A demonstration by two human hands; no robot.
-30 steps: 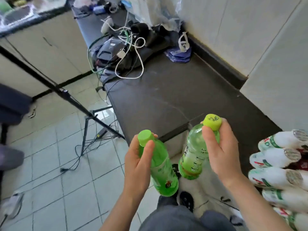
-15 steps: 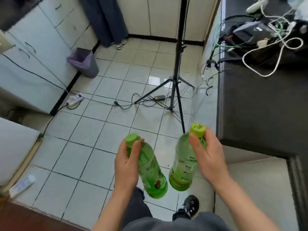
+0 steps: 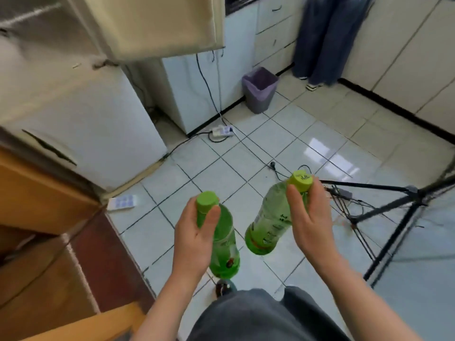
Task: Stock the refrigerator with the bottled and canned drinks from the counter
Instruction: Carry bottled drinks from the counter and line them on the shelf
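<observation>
Closest in you've got grey trousers (image 3: 246, 316) and the tip of a dark shoe (image 3: 222, 287) poking out on the tiled floor (image 3: 246, 153). Just above that, both hands are busy. The left hand (image 3: 194, 239) is curled round the neck of the left bottle (image 3: 225, 244), thumb lying up against its plain green cap (image 3: 206, 200), and the bottle hangs bottom-down over the floor. The right hand (image 3: 307, 217) has its fingers wrapped round the top of the right bottle (image 3: 268, 225), thumb along the side right under a yellow-green cap (image 3: 300, 178) with a little print on it. That one is tilted, so its bottom swings in toward the left bottle. The two are close but not touching. Both are clear plastic with green drink inside and labels too blurry to read. Off to the left is some wooden furniture (image 3: 37, 200), with a white remote-looking thing (image 3: 123, 201) lying on the tiles just by its corner. To the right is a black tripod (image 3: 394, 210) with cables tangled round its foot. Further back on the left is the white fridge (image 3: 86, 124), lower door closed, with a beige panel (image 3: 160, 23) sticking out above it, can't tell what it belongs to. Past that there's a power strip (image 3: 222, 131), a grey bin (image 3: 259, 89) with a purple liner, white cabinets (image 3: 270, 28), and someone's legs in blue trousers (image 3: 325, 38).
</observation>
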